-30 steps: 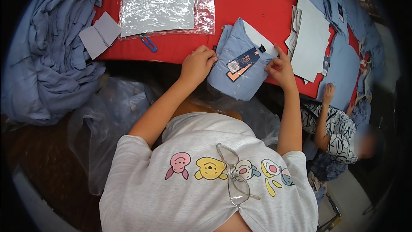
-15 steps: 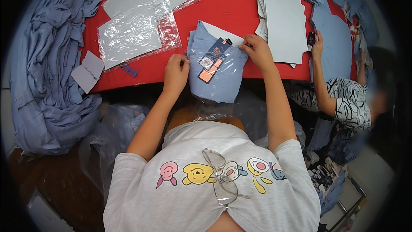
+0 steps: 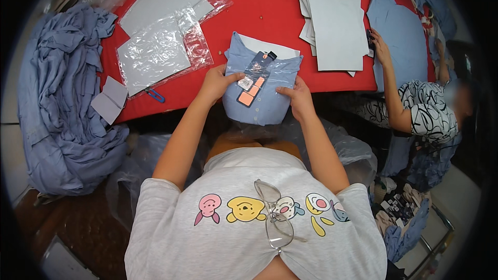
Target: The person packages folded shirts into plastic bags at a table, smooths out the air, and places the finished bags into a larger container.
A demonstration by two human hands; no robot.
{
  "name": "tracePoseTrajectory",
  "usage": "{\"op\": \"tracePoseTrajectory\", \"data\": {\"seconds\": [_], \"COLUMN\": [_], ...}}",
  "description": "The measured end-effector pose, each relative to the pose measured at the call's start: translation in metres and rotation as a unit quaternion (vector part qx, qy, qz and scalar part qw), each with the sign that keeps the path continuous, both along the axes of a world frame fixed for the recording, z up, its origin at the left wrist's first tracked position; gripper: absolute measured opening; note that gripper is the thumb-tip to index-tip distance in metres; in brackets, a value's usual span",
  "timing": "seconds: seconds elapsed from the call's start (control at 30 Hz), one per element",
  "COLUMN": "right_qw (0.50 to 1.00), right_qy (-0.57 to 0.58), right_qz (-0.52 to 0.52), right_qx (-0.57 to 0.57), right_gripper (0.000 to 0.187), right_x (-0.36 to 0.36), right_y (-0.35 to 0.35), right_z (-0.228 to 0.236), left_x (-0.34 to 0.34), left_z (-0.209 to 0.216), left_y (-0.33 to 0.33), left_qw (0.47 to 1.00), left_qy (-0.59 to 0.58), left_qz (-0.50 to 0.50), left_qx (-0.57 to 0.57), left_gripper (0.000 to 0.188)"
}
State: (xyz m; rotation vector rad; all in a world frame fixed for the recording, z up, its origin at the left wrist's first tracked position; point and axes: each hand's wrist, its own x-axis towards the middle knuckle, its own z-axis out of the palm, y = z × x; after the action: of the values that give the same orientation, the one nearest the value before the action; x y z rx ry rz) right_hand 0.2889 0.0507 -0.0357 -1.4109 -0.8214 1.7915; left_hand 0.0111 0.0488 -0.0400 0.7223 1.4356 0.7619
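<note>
A folded light blue shirt (image 3: 274,105) lies at the red table's near edge, its lower part hanging over. Clear plastic film shines across its front, and white card shows at its neck. A dark hang tag (image 3: 256,70) with orange patches rests on the chest. My left hand (image 3: 216,84) grips the shirt's left side, thumb on top near the tag. On the opposite side, my right hand (image 3: 300,97) holds the bagged shirt with its thumb on top and the fingers mostly hidden beneath.
White boards in clear bags (image 3: 155,54) lie at the left, with a blue clip (image 3: 155,95) and a small notebook (image 3: 110,99) nearby. Blue garments (image 3: 57,98) are heaped far left. Grey-white boards (image 3: 334,26) are stacked right. A co-worker's arm (image 3: 390,70) reaches over blue shirts.
My right hand has slid from the shirt's top right corner down its side. My left hand has come inward, its thumb now over the front. The shirt lies flatter and wider.
</note>
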Motion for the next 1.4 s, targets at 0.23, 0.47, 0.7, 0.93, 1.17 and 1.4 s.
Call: {"op": "tracePoseTrajectory", "data": {"seconds": [0.23,0.47,0.7,0.93,1.17,1.4], "right_qw": [0.972,0.914,0.808,0.983,0.989,0.975], "right_qy": [0.146,-0.043,-0.089,-0.035,0.066,0.165], "right_qz": [0.152,0.206,0.255,-0.162,-0.095,-0.114], "right_qx": [-0.101,0.347,0.524,0.076,-0.090,-0.099], "right_gripper": [0.058,0.028,0.024,0.046,0.024,0.028], "right_x": [0.009,-0.005,0.011,0.053,0.038,0.009], "right_y": [0.044,0.112,0.108,-0.009,-0.090,-0.080], "right_z": [0.059,0.211,0.189,-0.035,-0.055,-0.042], "left_x": [0.001,-0.038,-0.015,-0.031,0.033,0.068], "left_z": [0.051,0.188,0.210,0.026,0.029,0.003], "left_y": [-0.006,0.042,0.011,-0.054,-0.047,-0.030], "left_qw": [0.961,0.910,0.735,0.686,0.794,0.720], "left_qy": [-0.270,-0.137,0.283,0.490,0.338,0.435], "left_qz": [0.057,-0.005,-0.136,-0.350,-0.294,-0.333], "left_qx": [0.027,0.391,0.601,0.409,0.410,0.426], "left_gripper": [0.063,0.024,0.030,0.043,0.067,0.068]}}
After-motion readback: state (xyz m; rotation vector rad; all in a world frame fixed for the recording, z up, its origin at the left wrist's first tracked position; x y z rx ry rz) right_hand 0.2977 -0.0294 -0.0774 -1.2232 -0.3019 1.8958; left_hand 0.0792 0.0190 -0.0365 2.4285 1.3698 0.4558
